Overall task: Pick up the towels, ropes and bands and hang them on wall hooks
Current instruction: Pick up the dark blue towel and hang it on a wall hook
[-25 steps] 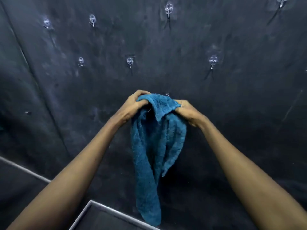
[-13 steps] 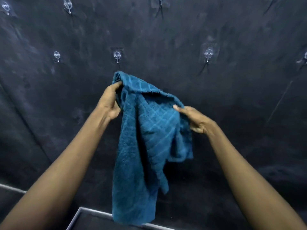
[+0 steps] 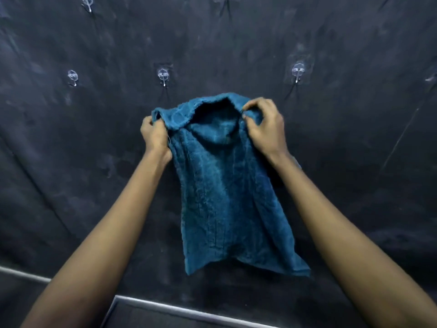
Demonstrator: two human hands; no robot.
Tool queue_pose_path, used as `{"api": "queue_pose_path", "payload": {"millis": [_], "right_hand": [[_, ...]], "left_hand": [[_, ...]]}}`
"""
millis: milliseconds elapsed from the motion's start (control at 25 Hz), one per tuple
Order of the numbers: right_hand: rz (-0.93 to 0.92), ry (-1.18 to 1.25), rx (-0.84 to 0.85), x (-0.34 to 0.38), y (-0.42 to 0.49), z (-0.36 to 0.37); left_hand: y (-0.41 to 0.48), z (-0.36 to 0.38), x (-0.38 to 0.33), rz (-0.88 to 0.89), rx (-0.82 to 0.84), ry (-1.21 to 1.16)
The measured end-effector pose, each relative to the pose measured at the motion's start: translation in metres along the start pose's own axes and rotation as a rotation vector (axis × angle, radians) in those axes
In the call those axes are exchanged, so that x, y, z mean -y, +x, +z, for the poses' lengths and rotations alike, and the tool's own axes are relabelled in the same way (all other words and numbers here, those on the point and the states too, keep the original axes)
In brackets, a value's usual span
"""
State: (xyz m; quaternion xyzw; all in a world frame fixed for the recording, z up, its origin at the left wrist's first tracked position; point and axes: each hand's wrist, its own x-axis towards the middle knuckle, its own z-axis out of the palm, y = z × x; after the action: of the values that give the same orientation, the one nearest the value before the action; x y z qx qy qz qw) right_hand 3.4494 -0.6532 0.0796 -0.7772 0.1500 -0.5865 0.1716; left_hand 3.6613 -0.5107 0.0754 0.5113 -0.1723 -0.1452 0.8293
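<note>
Faced a dark, matte, chalk-smudged wall (image 3: 94,162) set with clear plastic hooks (image 3: 72,76), one hook (image 3: 163,76) just above the left grip (image 3: 155,136), another hook (image 3: 298,73) up and right of the right grip (image 3: 264,126), and a thin pale metal rim (image 3: 189,312) well below both. Held a teal terry towel (image 3: 224,197) between the two grips, off every hook, its top edge gaping open and its nubby, ribbed length hanging limp below them. Pinched the left top corner in curled left-grip fingers and bunched the right top edge in curled right-grip fingers.
</note>
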Motion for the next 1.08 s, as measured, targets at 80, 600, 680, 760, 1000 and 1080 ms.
{"api": "queue_pose_path", "payload": {"millis": [80, 600, 680, 760, 1000, 1080], "right_hand": [[-0.08, -0.123, 0.107, -0.013, -0.023, 0.011], [0.043, -0.092, 0.159, -0.007, -0.036, 0.027], [0.119, -0.048, 0.145, -0.001, -0.027, 0.028], [0.139, -0.074, 0.113, 0.003, -0.019, 0.03], [-0.039, -0.244, 0.134, -0.008, -0.029, 0.034], [-0.022, -0.217, 0.139, -0.021, -0.047, 0.036]], "left_hand": [[-0.003, -0.016, 0.034, 0.307, -0.092, 0.373], [-0.067, 0.02, 0.07, 0.689, 0.381, 0.946], [-0.06, 0.026, 0.066, 0.645, 0.328, 0.739], [-0.046, 0.029, 0.052, 0.56, 0.213, 0.585], [-0.027, 0.022, 0.055, 0.727, 0.317, 0.7], [-0.032, 0.009, 0.079, 0.718, 0.355, 0.763]]}}
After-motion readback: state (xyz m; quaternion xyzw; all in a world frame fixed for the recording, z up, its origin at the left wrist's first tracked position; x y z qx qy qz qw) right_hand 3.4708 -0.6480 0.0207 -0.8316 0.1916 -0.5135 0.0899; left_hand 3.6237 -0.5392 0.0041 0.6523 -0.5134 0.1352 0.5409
